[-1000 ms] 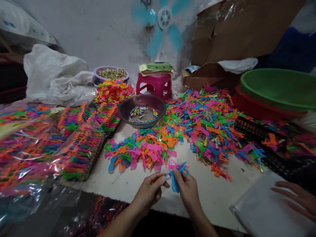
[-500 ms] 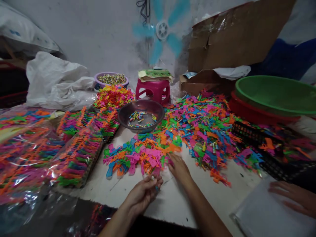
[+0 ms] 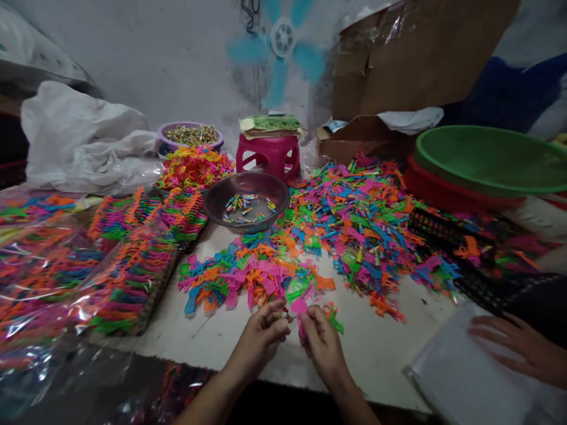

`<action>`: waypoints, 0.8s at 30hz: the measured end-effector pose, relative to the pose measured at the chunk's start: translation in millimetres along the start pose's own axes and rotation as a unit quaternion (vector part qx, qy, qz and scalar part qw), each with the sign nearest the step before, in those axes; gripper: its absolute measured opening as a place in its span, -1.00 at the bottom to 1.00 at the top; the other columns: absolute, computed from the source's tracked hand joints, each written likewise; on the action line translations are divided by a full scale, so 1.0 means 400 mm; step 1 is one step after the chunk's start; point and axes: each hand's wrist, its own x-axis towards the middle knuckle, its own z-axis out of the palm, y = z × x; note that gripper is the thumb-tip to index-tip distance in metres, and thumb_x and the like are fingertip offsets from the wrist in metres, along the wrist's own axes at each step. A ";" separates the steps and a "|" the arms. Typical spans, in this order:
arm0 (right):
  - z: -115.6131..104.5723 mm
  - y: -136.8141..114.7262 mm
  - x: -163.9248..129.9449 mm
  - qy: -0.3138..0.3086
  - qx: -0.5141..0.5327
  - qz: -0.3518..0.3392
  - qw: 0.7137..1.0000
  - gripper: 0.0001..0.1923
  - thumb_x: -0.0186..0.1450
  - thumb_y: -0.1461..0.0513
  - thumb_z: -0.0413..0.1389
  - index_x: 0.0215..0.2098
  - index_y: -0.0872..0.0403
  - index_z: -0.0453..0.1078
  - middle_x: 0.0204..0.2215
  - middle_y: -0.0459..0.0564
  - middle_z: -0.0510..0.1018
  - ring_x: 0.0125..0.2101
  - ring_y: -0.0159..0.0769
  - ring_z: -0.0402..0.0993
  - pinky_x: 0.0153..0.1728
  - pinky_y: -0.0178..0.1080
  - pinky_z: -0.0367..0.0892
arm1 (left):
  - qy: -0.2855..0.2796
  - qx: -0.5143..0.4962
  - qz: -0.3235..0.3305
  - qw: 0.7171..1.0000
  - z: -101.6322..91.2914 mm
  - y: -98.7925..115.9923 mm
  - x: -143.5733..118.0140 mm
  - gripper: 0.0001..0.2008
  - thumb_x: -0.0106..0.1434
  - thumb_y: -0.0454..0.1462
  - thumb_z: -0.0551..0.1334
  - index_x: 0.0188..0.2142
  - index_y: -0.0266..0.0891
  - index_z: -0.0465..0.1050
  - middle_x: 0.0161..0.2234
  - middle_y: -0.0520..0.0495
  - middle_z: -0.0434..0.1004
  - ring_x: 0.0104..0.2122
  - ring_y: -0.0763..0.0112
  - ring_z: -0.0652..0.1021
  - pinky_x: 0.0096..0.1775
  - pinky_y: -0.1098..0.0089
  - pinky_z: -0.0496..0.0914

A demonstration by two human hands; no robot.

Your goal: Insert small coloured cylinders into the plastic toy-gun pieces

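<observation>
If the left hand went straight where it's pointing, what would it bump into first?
Probably the pink piece held in the right hand, just ahead of the left hand, though depth is hard to judge.

Blue fan [image 3: 282, 38] on wall [image 3: 155, 53]; papers [image 3: 270, 124] on pink stool [image 3: 268, 144].

You have a bright pink plastic toy [image 3: 299, 306] over the worktop [image 3: 212, 348], nearer its front edge, partly covered, the wider end toward the far edge. Just left of it you have a small pale piece [image 3: 284, 314], mostly hidden, its shape unclear.
</observation>
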 end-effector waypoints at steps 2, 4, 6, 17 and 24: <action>0.014 -0.001 -0.008 0.004 -0.010 -0.018 1.000 -0.73 0.26 0.07 -0.13 -0.50 0.04 0.06 -0.72 -0.26 0.13 -0.72 -0.52 0.06 -0.71 -0.44 0.01 | 0.011 0.042 0.020 0.999 -0.002 0.009 -0.009 -0.66 -0.11 -0.25 0.35 -0.27 -0.26 0.46 -0.42 -0.04 0.46 -0.46 0.49 0.39 -0.41 0.47 0.22; 0.019 0.002 -0.009 0.007 -0.019 -0.029 0.999 -0.74 0.26 0.08 -0.13 -0.49 0.05 0.07 -0.71 -0.25 0.11 -0.69 -0.51 0.06 -0.68 -0.43 0.01 | 0.018 0.061 0.029 0.998 -0.007 0.014 -0.016 -0.67 -0.11 -0.25 0.34 -0.29 -0.27 0.47 -0.41 -0.05 0.47 -0.45 0.49 0.37 -0.39 0.46 0.22; 0.020 0.006 -0.006 0.006 -0.022 -0.030 0.999 -0.75 0.26 0.08 -0.13 -0.48 0.05 0.07 -0.70 -0.26 0.09 -0.69 -0.51 0.04 -0.68 -0.42 -0.02 | 0.010 0.045 0.020 0.999 -0.010 0.016 -0.021 -0.66 -0.08 -0.23 0.32 -0.26 -0.27 0.47 -0.40 -0.06 0.47 -0.46 0.49 0.37 -0.39 0.46 0.22; 0.005 -0.030 -0.025 -0.013 -0.095 -0.074 0.993 -0.74 0.28 0.09 -0.19 -0.49 0.04 0.07 -0.68 -0.23 0.11 -0.66 -0.47 0.05 -0.65 -0.39 0.04 | -0.047 0.089 -0.004 0.995 -0.002 0.025 -0.023 -0.71 0.06 -0.11 0.20 -0.50 -0.33 0.45 -0.64 0.04 0.28 -0.68 0.63 0.20 -0.62 0.52 0.02; 0.019 -0.049 -0.015 0.011 -0.127 -0.069 0.989 -0.71 0.23 0.04 -0.14 -0.51 0.05 0.17 -0.70 -0.18 0.26 -0.68 -0.45 0.17 -0.66 -0.39 0.11 | -0.055 0.158 -0.001 0.986 -0.005 0.021 -0.016 -0.69 0.04 -0.08 0.19 -0.50 -0.32 0.48 -0.62 0.01 0.35 -0.64 0.56 0.29 -0.57 0.52 0.16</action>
